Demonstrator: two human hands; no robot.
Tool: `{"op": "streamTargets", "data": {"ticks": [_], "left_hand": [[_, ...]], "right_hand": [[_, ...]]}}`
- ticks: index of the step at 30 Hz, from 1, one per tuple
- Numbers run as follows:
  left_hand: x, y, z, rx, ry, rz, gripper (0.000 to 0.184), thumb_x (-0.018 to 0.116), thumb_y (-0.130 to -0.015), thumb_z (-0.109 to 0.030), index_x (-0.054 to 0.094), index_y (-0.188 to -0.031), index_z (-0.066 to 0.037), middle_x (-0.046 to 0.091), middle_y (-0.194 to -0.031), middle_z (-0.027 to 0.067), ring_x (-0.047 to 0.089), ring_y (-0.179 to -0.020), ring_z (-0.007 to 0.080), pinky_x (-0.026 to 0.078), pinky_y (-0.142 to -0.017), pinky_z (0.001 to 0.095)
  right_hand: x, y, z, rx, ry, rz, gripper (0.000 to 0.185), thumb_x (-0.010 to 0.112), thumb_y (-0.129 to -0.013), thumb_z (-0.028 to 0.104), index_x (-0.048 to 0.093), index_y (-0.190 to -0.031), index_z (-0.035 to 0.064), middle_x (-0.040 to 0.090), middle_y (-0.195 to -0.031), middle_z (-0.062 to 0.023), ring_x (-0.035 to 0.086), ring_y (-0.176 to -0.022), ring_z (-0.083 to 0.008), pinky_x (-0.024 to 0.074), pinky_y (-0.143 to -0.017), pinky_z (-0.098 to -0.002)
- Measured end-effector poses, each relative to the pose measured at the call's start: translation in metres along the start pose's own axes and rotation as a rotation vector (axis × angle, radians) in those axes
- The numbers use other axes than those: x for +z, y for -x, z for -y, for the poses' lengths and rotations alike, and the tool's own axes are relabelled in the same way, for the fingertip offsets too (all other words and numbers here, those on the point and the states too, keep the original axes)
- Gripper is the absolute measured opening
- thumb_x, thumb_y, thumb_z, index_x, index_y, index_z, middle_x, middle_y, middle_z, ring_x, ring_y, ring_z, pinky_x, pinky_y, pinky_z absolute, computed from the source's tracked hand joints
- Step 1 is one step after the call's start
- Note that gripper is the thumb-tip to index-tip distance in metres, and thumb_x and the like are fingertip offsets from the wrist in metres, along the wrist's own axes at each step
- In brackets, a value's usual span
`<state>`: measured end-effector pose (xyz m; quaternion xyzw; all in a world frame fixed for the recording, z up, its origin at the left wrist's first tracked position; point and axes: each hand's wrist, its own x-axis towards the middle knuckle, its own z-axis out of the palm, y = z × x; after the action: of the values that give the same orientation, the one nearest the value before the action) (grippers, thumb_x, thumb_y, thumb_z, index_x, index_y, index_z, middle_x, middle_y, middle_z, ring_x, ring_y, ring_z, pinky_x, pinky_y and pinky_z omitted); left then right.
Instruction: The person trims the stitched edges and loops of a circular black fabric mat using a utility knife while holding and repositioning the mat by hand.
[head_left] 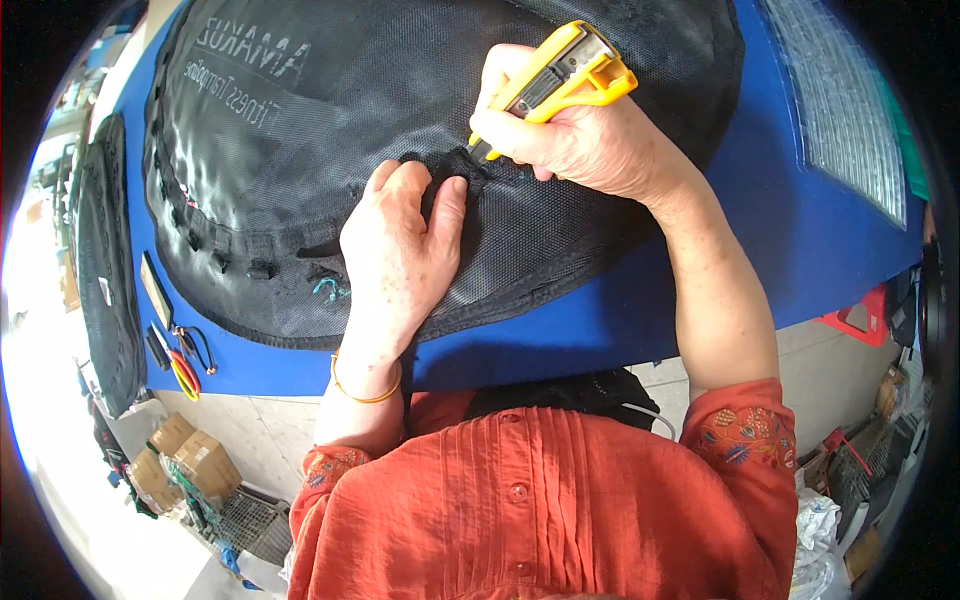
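Observation:
A black round trampoline mat (360, 110) of woven mesh lies across the blue table, its printed lettering reading mirrored. My right hand (600, 145) is closed around a yellow utility knife (553, 80), whose dark tip points down at a bunched dark strip on the mat. Just left of that tip, my left hand (400, 235) grips the raised black webbing (440, 178) between thumb and fingers. Where the knife meets the webbing, my fingers and the dark material partly hide the contact. Turquoise thread (330, 290) shows on the mat near my left wrist.
Scissors with red and yellow handles (185, 372) rest on the blue table (530, 345) at its left edge, beside small tools. Another folded black piece (105, 270) stands farther left. Clear plastic sheeting (835, 110) covers the right side. Cardboard boxes (205, 460) are on the floor.

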<state>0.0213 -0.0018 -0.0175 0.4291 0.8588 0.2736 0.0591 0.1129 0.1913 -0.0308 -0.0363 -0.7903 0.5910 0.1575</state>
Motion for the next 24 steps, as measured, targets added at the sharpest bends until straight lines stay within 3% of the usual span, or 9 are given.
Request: {"op": "streamTargets", "data": {"ticks": [7,11,13,17,24], "left_hand": [[0.0009,0.0004,0.0010,0.019,0.006,-0.011,0.033,0.072,-0.092,-0.020,0.052,-0.073,-0.002,0.054,-0.073,0.0156,0.059,-0.067,0.0381,0.048,-0.061,0.0444],[0.0006,0.0001,0.0008,0.013,0.010,-0.012,0.033,0.072,-0.092,-0.019,0.052,-0.073,-0.002,0.054,-0.072,0.0158,0.059,-0.067,0.0382,0.048,-0.061,0.0445],[0.0005,0.0000,0.0016,0.030,0.013,-0.015,0.033,0.072,-0.092,-0.019,0.052,-0.073,-0.001,0.054,-0.072,0.0159,0.059,-0.067,0.0381,0.048,-0.061,0.0446],[0.0003,0.0001,0.0002,0.011,0.008,-0.009,0.033,0.072,-0.092,-0.019,0.052,-0.072,-0.001,0.054,-0.072,0.0160,0.059,-0.068,0.0380,0.048,-0.061,0.0447],[0.0013,0.0005,0.0022,0.024,0.007,-0.019,0.033,0.072,-0.092,-0.020,0.053,-0.074,-0.001,0.054,-0.073,0.0156,0.059,-0.067,0.0379,0.048,-0.061,0.0447]], "right_hand": [[0.0004,0.0018,0.0034,0.076,-0.082,0.014,0.011,0.069,-0.095,0.019,0.062,-0.094,0.0095,0.062,-0.068,0.0017,0.059,-0.052,-0.0082,0.0474,-0.050,-0.0241],[0.0014,0.0029,-0.0006,0.053,-0.103,-0.012,0.014,0.070,-0.095,0.022,0.064,-0.093,0.0087,0.063,-0.068,0.0021,0.058,-0.051,-0.0075,0.0468,-0.049,-0.0229],[-0.0020,0.0067,0.0020,0.193,-0.040,0.056,0.018,0.071,-0.094,0.025,0.065,-0.091,0.0076,0.064,-0.068,0.0013,0.058,-0.051,-0.0074,0.0476,-0.049,-0.0224],[-0.0014,0.0052,0.0018,0.216,-0.082,0.047,0.021,0.071,-0.094,0.027,0.066,-0.090,0.0068,0.064,-0.069,-0.0004,0.059,-0.052,-0.0083,0.0489,-0.049,-0.0229],[-0.0045,0.0014,0.0005,0.114,-0.132,-0.051,0.018,0.069,-0.097,0.025,0.067,-0.091,0.0085,0.067,-0.072,-0.0001,0.061,-0.054,-0.0071,0.0502,-0.050,-0.0214]]}}
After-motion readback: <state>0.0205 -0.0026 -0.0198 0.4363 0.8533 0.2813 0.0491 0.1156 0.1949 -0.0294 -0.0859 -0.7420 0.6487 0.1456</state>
